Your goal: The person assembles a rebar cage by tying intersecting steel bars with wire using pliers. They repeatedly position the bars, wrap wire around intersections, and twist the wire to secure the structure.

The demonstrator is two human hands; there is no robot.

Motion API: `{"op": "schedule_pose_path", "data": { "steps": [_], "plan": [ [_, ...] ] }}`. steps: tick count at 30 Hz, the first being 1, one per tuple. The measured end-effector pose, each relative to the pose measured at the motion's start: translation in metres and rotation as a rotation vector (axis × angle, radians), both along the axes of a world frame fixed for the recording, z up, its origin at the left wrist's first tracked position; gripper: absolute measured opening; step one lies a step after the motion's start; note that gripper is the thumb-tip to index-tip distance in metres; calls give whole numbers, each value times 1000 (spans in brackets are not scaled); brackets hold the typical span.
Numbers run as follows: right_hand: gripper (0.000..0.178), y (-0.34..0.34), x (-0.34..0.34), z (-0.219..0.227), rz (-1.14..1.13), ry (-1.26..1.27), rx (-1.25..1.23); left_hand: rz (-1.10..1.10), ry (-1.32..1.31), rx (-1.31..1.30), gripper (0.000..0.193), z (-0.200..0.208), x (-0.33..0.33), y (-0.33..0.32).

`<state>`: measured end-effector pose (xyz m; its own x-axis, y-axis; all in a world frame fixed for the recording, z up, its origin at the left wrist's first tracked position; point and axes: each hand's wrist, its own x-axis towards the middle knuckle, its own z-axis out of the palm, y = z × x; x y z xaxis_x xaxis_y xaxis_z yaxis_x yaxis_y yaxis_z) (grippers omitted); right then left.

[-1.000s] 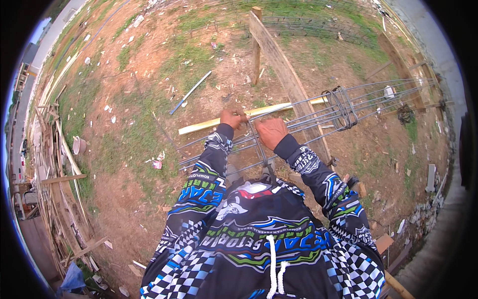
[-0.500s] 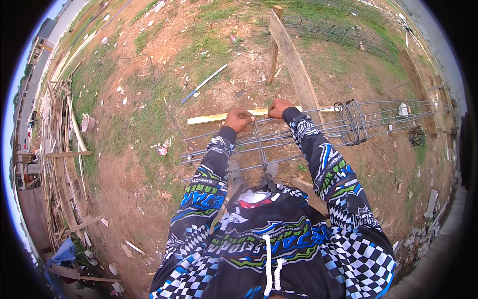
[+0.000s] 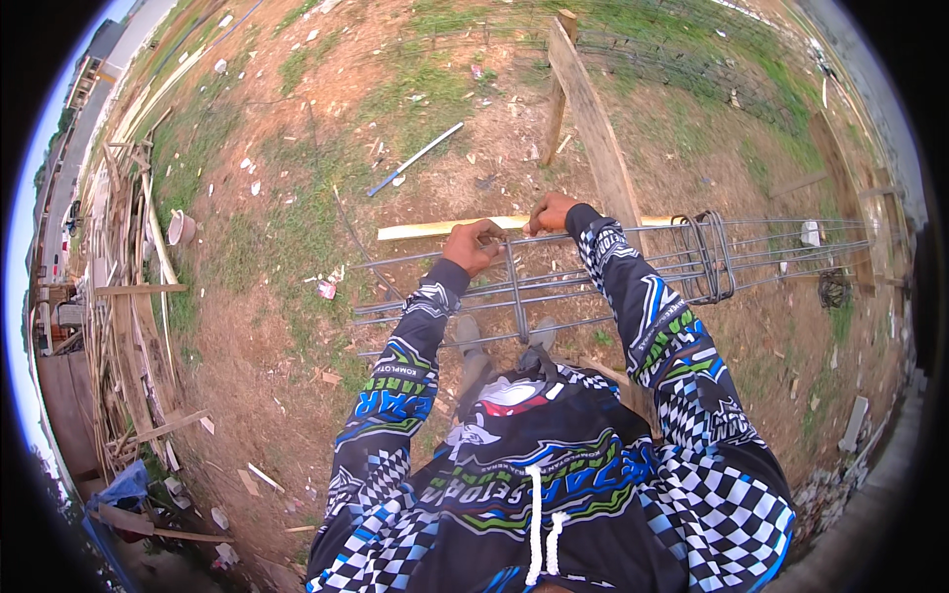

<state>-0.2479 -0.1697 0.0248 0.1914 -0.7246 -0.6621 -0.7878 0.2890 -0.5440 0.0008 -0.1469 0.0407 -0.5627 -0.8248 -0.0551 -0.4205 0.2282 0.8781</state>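
Long steel reinforcing bars (image 3: pixel 567 281) run crosswise in front of me, above my feet. A rectangular steel stirrup (image 3: pixel 516 292) hangs around them between my forearms. At its far top corner, my left hand (image 3: pixel 474 247) is closed, thumb and fingertips pinched on the stirrup beside the farthest bar. Just right of that corner my right hand (image 3: pixel 551 212) is closed too, its fingertips pinched together at the same bar; anything thin between them is too small to make out. Farther right, several stirrups (image 3: pixel 714 259) sit bunched together around the bars.
A wooden board on a post (image 3: pixel 596 128) stands just beyond the bars. A pale wood strip (image 3: pixel 425 231) lies behind my hands. Stacked timber (image 3: pixel 133 326) and a bucket (image 3: pixel 181 227) are at left. More wooden supports (image 3: pixel 852 212) stand at the bars' right end.
The view has shifted slightly. My right hand's fingertips have come a little lower toward the bar, while my left hand stays at the stirrup's corner.
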Motion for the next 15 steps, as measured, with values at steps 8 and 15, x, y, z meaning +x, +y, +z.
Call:
{"op": "schedule_pose_path", "data": {
  "steps": [8,15],
  "plan": [
    [37,-14,27,-32,325,-8,173,-26,-53,-168,25,3,-2,4],
    [24,-12,39,-35,369,-36,330,-76,-28,-161,27,-5,0,3]
  ]
}}
